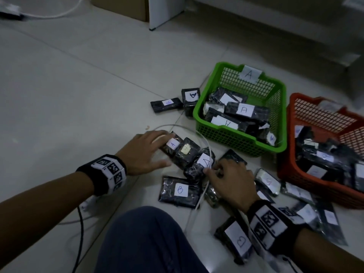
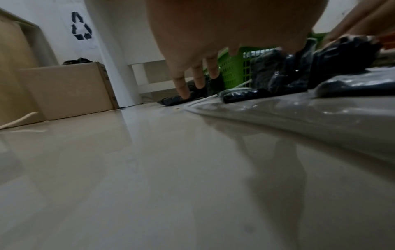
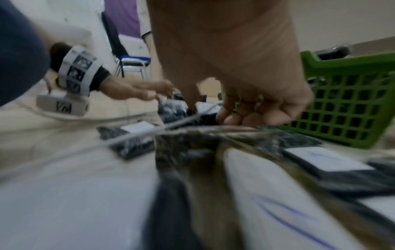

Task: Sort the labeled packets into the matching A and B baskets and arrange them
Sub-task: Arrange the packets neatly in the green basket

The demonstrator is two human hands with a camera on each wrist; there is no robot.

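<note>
Seated on a tiled floor (image 1: 78,85), one knee in dark trousers (image 1: 145,241) at the bottom of the head view; left hand (image 1: 145,152) reaching in flat, fingers straight and spread, fingertips resting on the black packet labelled A (image 1: 171,145) at the near-left end of a small heap, thumb stretched along the heap's near side, nothing gripped; right hand (image 1: 230,184) lying palm down on the heap's other end, fingers curled, fingertips at the edge of a second A packet (image 1: 202,163), whether pinching it or only touching impossible to tell; between those two packets, a black packet with a yellowish label (image 1: 186,151), letter unreadable; white cable (image 1: 204,142) looping across the heap and past the right hand.

Green basket tagged A (image 1: 222,133) just beyond the heap, several A packets (image 1: 244,110) piled inside; orange-red basket (image 1: 295,174) right beside it on the right, likewise holding black packets, its tag blurred; outside the green basket's left wall, one A packet (image 1: 190,95) and one B packet (image 1: 167,103) on the floor.

Nearer the knee, a B packet (image 1: 180,191) flat on the floor; another B packet (image 1: 236,239) beside the right wrist; more packets (image 1: 295,192) scattered in front of the orange-red basket, labels blurred; marker-patterned bands on both wrists; cardboard box (image 2: 70,89) and white wall with a recycling symbol (image 2: 81,25) in the left wrist view.
</note>
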